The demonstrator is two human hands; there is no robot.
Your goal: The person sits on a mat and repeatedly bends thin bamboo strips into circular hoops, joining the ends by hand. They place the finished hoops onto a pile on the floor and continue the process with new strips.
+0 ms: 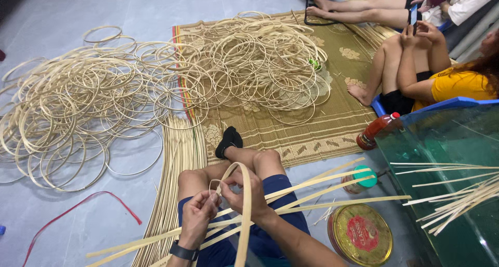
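Observation:
My left hand [197, 217] and my right hand [243, 190] meet over my lap, both closed on a pale bamboo strip [244, 215] bent into a loop. The left fingers pinch the loop's end near its top; the right hand grips the bend beside it. Several long flat bamboo strips [322, 181] lie across my thighs, pointing right. I sit on the floor in blue shorts, with a black sock [228, 139] on one foot and a dark watch on my left wrist.
Large heaps of finished bamboo rings [78, 101] cover the floor and a woven mat [312, 127] ahead. A bundle of straight strips [174, 178] lies to my left. A round gold tin [360, 235], a green-lidded jar, a red bottle [377, 129] and a glass table [447, 194] stand right. Two people sit beyond.

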